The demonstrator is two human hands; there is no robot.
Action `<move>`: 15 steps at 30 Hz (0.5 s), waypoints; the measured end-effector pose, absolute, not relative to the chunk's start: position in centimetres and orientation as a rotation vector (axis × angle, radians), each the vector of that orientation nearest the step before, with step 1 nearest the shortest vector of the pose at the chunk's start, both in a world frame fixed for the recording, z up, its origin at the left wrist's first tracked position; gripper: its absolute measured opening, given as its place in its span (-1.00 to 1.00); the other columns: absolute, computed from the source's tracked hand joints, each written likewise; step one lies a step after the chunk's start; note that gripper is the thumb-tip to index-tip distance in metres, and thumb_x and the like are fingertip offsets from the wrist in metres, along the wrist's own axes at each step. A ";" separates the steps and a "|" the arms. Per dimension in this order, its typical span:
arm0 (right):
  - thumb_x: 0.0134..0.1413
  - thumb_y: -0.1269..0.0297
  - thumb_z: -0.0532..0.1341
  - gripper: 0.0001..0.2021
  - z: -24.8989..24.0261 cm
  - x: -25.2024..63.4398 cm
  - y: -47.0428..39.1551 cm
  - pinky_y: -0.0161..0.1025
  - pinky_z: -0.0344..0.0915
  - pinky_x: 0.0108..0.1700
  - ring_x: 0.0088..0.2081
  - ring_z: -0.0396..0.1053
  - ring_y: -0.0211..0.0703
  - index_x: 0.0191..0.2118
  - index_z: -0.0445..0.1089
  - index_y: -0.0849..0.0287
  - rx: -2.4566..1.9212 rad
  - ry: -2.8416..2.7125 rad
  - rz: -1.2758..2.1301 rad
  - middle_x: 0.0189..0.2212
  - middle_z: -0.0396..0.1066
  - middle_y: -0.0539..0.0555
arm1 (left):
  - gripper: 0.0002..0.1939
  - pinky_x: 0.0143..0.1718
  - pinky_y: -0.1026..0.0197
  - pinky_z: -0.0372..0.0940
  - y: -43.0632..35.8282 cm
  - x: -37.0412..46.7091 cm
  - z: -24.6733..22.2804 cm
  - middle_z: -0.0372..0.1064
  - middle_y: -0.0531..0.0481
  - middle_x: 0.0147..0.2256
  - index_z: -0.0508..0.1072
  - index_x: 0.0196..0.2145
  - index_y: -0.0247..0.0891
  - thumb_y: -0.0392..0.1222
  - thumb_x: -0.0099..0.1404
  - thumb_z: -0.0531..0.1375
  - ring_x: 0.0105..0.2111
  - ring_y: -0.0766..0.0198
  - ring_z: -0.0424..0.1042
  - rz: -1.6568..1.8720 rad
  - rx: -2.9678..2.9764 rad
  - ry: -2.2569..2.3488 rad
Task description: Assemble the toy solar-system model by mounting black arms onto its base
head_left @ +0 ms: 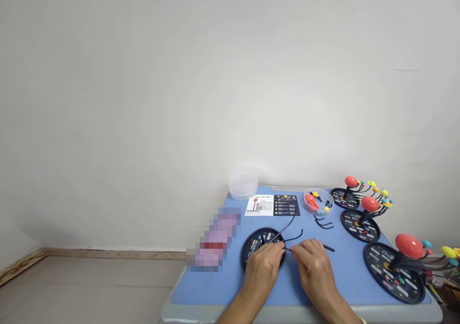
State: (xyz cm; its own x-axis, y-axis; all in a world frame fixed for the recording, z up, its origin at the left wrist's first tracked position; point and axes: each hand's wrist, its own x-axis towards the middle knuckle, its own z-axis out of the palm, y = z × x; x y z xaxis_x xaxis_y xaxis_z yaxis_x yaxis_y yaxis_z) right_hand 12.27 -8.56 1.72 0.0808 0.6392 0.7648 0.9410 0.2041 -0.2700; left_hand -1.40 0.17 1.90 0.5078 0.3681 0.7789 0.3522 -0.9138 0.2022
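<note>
Over the right part of a round black base (251,243) with printed labels, my left hand (264,266) is closed on thin black rods. Two curved rods (288,228) stick out beyond its fingers, up and to the right. My right hand (314,269) is closed beside it, its fingertips pinching the end of a thin black rod between the hands. A short black post stands on the base, partly hidden. Just past my right hand lies a straight black rod (327,248), and behind that are several loose curved black rods (323,223) on the blue table (215,285).
An instruction sheet (260,206) lies at the back, beside a clear empty tub (243,186). A clear dish (319,211) holds red, yellow and black parts. Three assembled planet models (408,246) (369,204) (350,182) line the right side. A blurred pink patch (219,233) is at left.
</note>
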 end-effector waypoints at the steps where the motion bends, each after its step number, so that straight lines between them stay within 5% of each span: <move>1: 0.28 0.51 0.02 -0.75 1.7 12.2 -8.6 -0.23 0.08 -0.32 -0.41 0.21 -0.18 -0.28 0.41 0.14 -1.515 -1.635 -0.452 -0.48 0.31 0.01 | -0.65 -0.45 0.26 0.37 0.2 -1.4 2.0 0.52 0.00 -0.46 0.47 -0.27 -0.26 -0.22 0.49 -0.09 -0.48 0.25 0.52 1.407 2.705 0.647; 15: 0.21 0.57 0.05 -0.73 4.9 11.4 -9.8 -0.21 0.15 -0.30 -0.39 0.23 -0.18 -0.15 0.42 0.14 -1.435 -1.571 -0.596 -0.45 0.30 0.03 | -0.79 -0.40 0.32 0.42 -0.3 -1.5 3.7 0.55 0.02 -0.42 0.47 -0.21 -0.22 -0.24 0.45 0.03 -0.48 0.31 0.54 1.586 2.432 0.524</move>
